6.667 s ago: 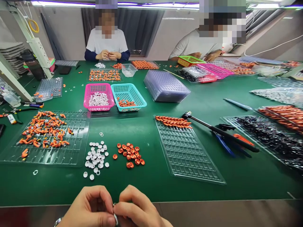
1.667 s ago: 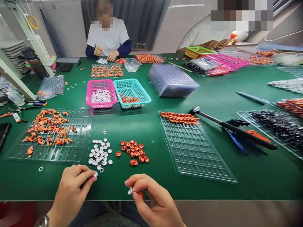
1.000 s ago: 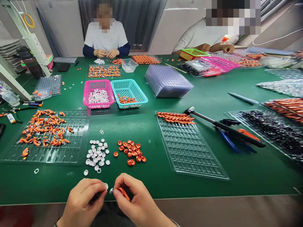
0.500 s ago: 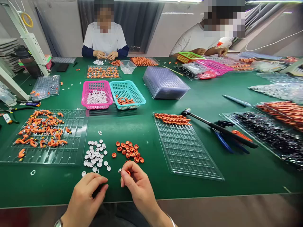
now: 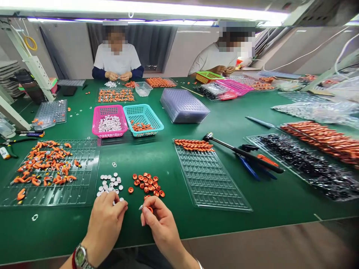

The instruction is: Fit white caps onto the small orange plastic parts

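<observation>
My left hand [image 5: 108, 215] is over the near edge of a scatter of small white round caps [image 5: 112, 181], its fingers bent and thumb and fingertips close together. A white cap shows at the fingertips; whether it is pinched or lies behind them I cannot tell. In my right hand [image 5: 159, 220], thumb and fingers close on a small orange cup-shaped cap [image 5: 150, 209], mostly covered by the fingers. A small silvery-white piece [image 5: 140, 207] sticks out at the left of that grip. Just beyond lies a group of similar orange caps [image 5: 150, 183], hollow sides showing on several.
A clear tray with orange hook-shaped parts [image 5: 47, 164] lies left; another clear tray [image 5: 213, 179] lies right, beside a hammer [image 5: 241, 151] and blue-handled pliers [image 5: 251, 168]. Pink [image 5: 95, 125] and turquoise [image 5: 159, 125] baskets stand ahead. Two people work across the table.
My left hand has moved forward onto the white caps, and its thumb and fingers have come together. My right hand keeps its grip. The view has tilted up and turned slightly right.
</observation>
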Tool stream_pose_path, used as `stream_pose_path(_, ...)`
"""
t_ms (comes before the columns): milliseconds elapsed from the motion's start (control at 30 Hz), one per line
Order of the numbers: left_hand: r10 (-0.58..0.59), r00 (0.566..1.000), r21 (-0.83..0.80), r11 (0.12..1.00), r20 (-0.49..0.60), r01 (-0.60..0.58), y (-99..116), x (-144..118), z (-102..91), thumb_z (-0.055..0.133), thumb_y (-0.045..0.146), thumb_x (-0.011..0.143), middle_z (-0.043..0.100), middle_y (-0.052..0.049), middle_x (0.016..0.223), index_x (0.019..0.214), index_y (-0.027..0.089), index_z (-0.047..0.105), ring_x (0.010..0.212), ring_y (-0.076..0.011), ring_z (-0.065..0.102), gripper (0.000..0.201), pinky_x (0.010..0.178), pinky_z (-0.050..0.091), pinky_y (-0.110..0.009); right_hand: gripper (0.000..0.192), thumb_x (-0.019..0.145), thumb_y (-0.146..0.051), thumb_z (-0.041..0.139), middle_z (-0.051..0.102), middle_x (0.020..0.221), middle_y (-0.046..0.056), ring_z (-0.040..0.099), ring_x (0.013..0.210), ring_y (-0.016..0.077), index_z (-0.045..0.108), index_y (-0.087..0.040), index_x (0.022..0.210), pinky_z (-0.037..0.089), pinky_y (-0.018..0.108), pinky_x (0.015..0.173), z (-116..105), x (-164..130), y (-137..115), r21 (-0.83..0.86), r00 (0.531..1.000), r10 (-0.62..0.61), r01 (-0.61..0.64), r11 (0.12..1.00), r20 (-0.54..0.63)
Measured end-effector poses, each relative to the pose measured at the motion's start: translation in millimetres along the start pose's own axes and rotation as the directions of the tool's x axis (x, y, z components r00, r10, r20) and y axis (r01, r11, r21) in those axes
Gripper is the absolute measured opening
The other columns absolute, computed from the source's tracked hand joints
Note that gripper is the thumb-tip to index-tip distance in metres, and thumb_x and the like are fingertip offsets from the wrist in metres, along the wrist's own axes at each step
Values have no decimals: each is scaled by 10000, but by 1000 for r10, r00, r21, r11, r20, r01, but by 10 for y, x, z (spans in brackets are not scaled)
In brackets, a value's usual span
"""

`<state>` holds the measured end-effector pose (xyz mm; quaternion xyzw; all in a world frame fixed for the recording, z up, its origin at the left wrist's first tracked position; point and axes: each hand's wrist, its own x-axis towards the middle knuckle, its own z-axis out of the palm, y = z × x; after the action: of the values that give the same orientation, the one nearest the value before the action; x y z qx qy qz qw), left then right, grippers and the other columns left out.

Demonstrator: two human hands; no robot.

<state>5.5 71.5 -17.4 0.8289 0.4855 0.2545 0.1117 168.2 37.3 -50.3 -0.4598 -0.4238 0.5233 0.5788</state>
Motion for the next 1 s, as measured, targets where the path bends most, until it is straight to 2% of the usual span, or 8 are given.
stream_pose_path(100,-34,999,-181,983,0,34,-5,-43,-21,529,150,897,714,-66,795,838,184,711,711,-227,664,195,657,548,-359,338,872,-518,605,467,612,-50,444,498,109,530,-205,769,398,230,495,10,10,-38,-37,1000,2,-1,999,17)
stream_pose_path(233,-126,991,-412,901,54,137,23,-108,-74,565,177,888,779,-13,743,904,186,699,613,-160,734,135,570,597,-220,326,850,-498,620,444,604,-54,392,495,104,522,-203,752,346,225,476,9,2,-70,-86,997,28,-22,996,71)
stream_pose_path(400,-207,961,-595,755,184,277,95,-178,-132,676,205,840,823,0,806,946,239,785,692,-184,778,156,616,625,-205,275,836,-434,640,428,611,-55,365,516,105,538,-198,738,328,224,485,8,-51,-167,-111,984,89,-73,991,151)
stream_pose_path(500,-238,948,-680,661,210,317,135,-240,-142,714,169,792,823,-5,821,949,276,808,728,-196,781,212,652,625,-210,244,830,-404,627,427,614,-54,367,534,110,533,-199,737,329,226,497,7,-82,-265,-151,968,132,-101,983,212)
stream_pose_path(667,-232,966,-685,685,116,246,188,-329,-124,727,124,772,831,8,845,965,299,806,730,-178,788,272,672,618,-176,169,820,-304,596,429,597,-56,361,544,110,533,-191,711,307,238,513,7,-126,-364,-291,960,143,-69,954,241)
stream_pose_path(800,-238,970,-689,694,53,208,209,-351,-141,736,105,749,832,9,807,900,272,808,677,-174,788,236,644,618,-162,135,811,-255,581,437,600,-55,371,548,111,527,-192,704,309,237,513,28,-165,-338,-319,962,135,-54,946,238)
stream_pose_path(1000,-172,984,-653,742,38,155,198,-376,-216,725,68,761,831,2,837,943,288,804,706,-161,786,297,672,608,-152,107,797,-212,571,432,598,-60,370,538,106,522,-195,703,300,230,497,64,-194,-320,-347,954,137,-36,937,268)
